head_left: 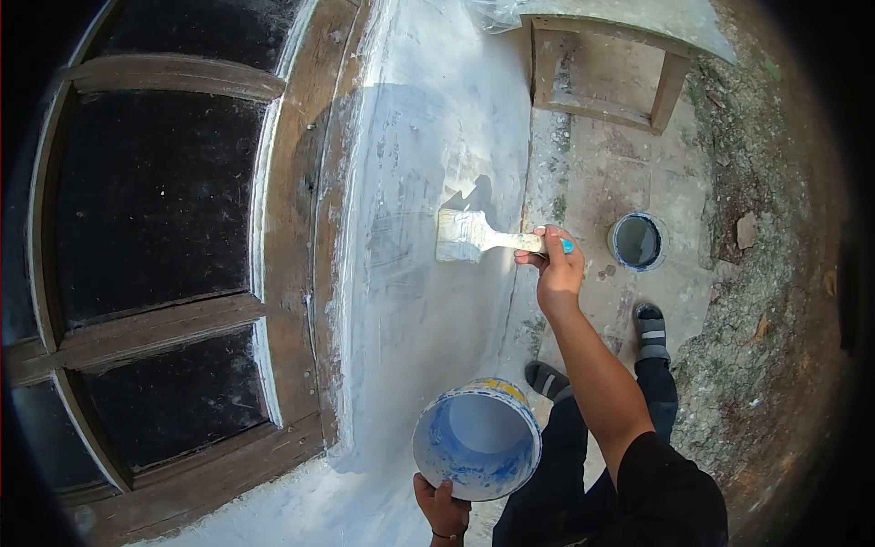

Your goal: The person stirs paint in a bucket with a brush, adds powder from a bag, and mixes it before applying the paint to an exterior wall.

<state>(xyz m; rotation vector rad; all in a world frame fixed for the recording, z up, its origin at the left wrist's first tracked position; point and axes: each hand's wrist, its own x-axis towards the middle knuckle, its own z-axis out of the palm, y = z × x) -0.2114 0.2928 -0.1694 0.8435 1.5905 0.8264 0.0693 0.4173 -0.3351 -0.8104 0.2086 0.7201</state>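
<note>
My right hand (558,260) is closed around the handle of a wide paintbrush (467,237), its bristles coated in white. The bristle end lies against the whitish wall (401,301) below the window. Lower in the view, my left hand (441,506) grips the rim of a paint bucket (428,451). White and blue paint smears line the bucket's inside, and pale liquid paint sits in it.
A wooden-framed window (301,228) with dark panes fills the left side. On the concrete walkway (620,182) stands a second bucket (639,266) holding dark liquid, close to my feet. A wooden table (670,91) stands against the wall at the top. Rough ground (766,301) borders the walkway on the right.
</note>
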